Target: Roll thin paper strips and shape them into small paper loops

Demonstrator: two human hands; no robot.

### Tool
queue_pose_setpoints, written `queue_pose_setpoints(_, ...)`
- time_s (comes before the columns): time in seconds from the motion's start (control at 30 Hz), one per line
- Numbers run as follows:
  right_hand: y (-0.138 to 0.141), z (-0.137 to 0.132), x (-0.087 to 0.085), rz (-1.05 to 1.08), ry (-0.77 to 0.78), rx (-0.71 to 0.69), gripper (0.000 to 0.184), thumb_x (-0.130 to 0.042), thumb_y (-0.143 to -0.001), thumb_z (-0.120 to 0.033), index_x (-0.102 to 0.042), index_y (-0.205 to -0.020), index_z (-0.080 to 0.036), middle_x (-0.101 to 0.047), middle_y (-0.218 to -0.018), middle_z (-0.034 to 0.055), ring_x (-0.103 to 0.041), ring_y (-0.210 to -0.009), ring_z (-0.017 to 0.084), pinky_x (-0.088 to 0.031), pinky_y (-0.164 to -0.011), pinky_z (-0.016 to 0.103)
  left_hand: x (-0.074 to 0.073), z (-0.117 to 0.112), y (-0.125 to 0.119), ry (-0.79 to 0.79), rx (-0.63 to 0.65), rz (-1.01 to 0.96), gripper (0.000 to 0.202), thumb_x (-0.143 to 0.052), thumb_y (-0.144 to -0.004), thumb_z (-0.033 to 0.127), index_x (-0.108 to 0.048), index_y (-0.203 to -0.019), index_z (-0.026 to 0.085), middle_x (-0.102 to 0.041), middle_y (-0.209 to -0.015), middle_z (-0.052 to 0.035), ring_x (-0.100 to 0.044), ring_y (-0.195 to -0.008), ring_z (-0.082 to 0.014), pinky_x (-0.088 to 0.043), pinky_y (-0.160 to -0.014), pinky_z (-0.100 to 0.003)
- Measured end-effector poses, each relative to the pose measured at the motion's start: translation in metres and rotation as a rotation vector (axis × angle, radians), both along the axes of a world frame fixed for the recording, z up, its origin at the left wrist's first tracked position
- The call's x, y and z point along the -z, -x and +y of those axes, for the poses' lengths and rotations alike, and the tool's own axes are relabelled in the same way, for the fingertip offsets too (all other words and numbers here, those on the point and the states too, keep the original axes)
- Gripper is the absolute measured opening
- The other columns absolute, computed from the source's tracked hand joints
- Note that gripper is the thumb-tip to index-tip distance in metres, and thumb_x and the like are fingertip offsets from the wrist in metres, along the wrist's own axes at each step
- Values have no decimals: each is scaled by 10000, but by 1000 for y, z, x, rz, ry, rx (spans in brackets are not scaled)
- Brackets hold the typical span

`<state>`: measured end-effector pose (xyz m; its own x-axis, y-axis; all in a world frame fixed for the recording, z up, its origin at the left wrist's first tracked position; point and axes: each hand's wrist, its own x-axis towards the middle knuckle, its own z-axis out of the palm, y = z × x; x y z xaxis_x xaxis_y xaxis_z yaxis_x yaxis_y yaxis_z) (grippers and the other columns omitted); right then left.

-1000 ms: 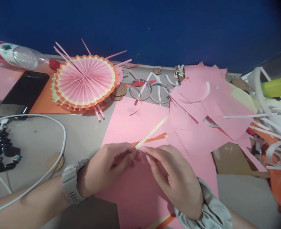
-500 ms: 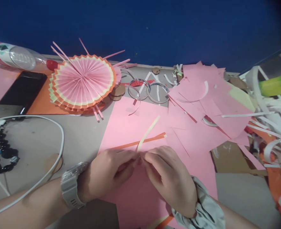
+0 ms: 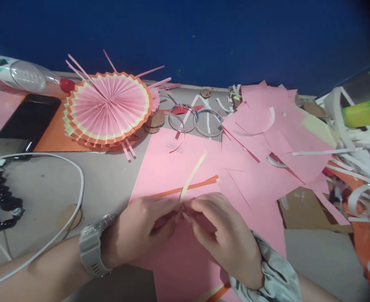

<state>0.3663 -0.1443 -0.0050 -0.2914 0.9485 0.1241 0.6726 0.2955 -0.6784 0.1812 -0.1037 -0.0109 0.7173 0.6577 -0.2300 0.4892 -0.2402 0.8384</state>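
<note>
A narrow pale yellow paper strip [image 3: 193, 174] rises from between the fingertips of both hands, its lower end hidden by them. My left hand [image 3: 148, 222], with a grey watch on the wrist, pinches the strip from the left. From the right, my right hand [image 3: 224, 235] pinches at the same spot, thumb and index finger close together. Beneath both hands lies a sheet of pink paper [image 3: 162, 157]. Just beyond the fingers, orange paper strips [image 3: 197, 184] with a pale end rest on that sheet.
A pleated pink, yellow and orange paper rosette [image 3: 109, 109] lies at the back left, near a phone [image 3: 24, 121] and a plastic bottle [image 3: 30, 75]. Two tape rolls [image 3: 208, 123] stand behind the sheet. Pink paper scraps [image 3: 272, 126] pile up right. A white cable [image 3: 82, 180] loops over my left forearm.
The fingertips of my right hand have shifted slightly and spread a little at the strip. The strip's upper end has tipped slightly left.
</note>
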Motion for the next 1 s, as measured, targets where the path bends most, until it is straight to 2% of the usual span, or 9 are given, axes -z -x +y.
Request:
queue_pose_setpoints(0.1,0,0,-2,28,15,20,178,-462,-792,-66,-517,-878,-213,-598,-804,-7,-539,-763,127,-432,-719,278,-2,1,0,28,-8,-32,141,-446,-767,70,-507,-782,196,-489,-640,56,-414,-571,-81,-337,-561,-182)
queue_pose_setpoints(0.2,-3,2,-5,120,149,90,139,-461,-821,-104,-525,-864,-220,-593,-811,-10,-546,-764,123,-439,-709,262,-8,4,1,124,-3,-105,169,-452,-723,29,-519,-752,182,-547,-671,45,-471,-596,-80,-377,-585,-172)
queue_pose_setpoints(0.3,-12,9,-8,276,301,209,100,-464,-868,-179,-544,-850,-236,-586,-795,-26,-554,-729,100,-445,-667,218,-12,4,2,192,-25,-249,153,-443,-774,66,-563,-783,159,-629,-741,0,-541,-627,-94,-424,-605,-180)
queue_pose_setpoints(0.43,-25,21,-10,421,310,387,113,-463,-891,-271,-557,-836,-241,-527,-672,-49,-509,-600,72,-430,-593,182,-12,2,3,175,-123,-420,185,-407,-866,157,-586,-821,144,-651,-751,-37,-581,-645,-104,-453,-628,-195)
queue_pose_setpoints(0.5,-27,23,-11,439,301,411,126,-463,-892,-287,-555,-822,-238,-507,-648,-54,-494,-571,68,-425,-576,179,-11,1,2,180,-146,-429,201,-390,-887,189,-577,-828,144,-640,-740,-39,-577,-642,-106,-453,-621,-200)
queue_pose_setpoints(0.63,-20,17,-12,411,272,300,97,-463,-890,-230,-554,-860,-245,-546,-697,-49,-535,-639,72,-437,-623,181,-10,1,1,204,-146,-351,236,-401,-891,311,-562,-840,147,-615,-728,-41,-559,-646,-125,-443,-612,-226)
queue_pose_setpoints(0.77,-7,7,-9,324,213,86,145,-481,-854,-141,-557,-914,-250,-589,-802,-33,-552,-739,87,-438,-686,202,-11,3,0,211,-127,-286,266,-582,-768,410,-554,-855,160,-592,-739,-13,-524,-668,-130,-429,-631,-227)
queue_pose_setpoints(0.87,-3,4,-6,316,152,-26,189,-482,-830,-107,-545,-952,-237,-584,-801,-23,-539,-740,93,-440,-695,212,-14,4,-1,151,-97,-186,190,-550,-794,352,-529,-749,169,-529,-660,19,-463,-616,-111,-394,-586,-211)
queue_pose_setpoints(1.0,-5,6,-6,336,227,18,151,-480,-853,-143,-561,-942,-234,-581,-799,-21,-540,-734,88,-438,-699,208,-13,3,-2,131,-95,-129,131,-422,-824,153,-546,-789,176,-552,-679,22,-486,-615,-103,-389,-602,-205)
